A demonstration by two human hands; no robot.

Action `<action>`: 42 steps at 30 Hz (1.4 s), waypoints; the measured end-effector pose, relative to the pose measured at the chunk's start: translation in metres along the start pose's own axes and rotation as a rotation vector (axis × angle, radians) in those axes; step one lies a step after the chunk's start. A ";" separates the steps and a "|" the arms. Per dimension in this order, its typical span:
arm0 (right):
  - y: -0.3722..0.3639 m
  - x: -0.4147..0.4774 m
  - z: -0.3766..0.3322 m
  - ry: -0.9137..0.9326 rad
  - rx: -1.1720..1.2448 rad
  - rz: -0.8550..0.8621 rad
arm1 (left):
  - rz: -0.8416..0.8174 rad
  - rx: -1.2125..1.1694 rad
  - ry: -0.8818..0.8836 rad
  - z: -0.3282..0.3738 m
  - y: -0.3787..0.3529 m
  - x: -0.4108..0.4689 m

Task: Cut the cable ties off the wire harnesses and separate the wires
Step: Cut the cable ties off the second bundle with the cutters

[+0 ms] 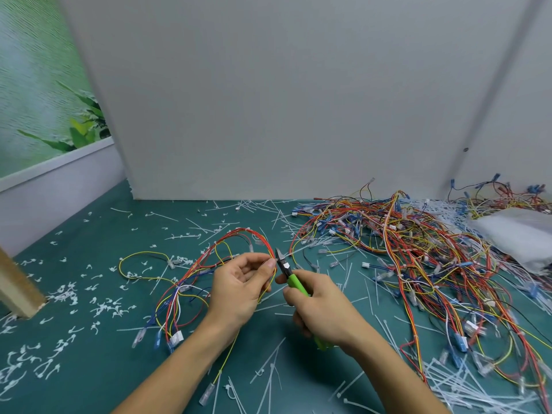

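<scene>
The left hand (239, 289) pinches a bundled harness of red and yellow wires (230, 249) at its fingertips above the green table (104, 369). The right hand (324, 309) grips green-handled metal cutters (291, 277), blades just beside the pinched wires.

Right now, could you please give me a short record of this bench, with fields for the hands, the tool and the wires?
left hand: pinches wire harness
right hand: grips green cutters
cutter tips: at the harness, beside the left fingertips
harness pile: right side of mat
cut ties: scattered on left
</scene>
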State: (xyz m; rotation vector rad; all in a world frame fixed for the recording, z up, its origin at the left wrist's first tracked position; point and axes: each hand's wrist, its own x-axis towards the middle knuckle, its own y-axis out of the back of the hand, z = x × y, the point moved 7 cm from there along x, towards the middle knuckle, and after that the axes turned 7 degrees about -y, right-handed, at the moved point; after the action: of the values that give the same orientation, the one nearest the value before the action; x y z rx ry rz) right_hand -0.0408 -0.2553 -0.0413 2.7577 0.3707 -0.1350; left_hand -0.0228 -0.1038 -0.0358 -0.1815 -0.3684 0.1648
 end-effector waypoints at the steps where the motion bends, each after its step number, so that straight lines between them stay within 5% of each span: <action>1: 0.000 0.001 0.001 -0.006 0.004 0.004 | 0.000 0.001 0.000 0.000 0.000 0.000; 42: -0.004 -0.007 -0.010 -0.058 0.156 -0.071 | -0.046 0.004 -0.021 0.005 -0.001 0.000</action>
State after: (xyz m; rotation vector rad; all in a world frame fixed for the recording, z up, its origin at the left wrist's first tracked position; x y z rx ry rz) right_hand -0.0486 -0.2500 -0.0324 2.8876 0.4605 -0.2722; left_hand -0.0247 -0.1043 -0.0311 -0.1676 -0.3929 0.1224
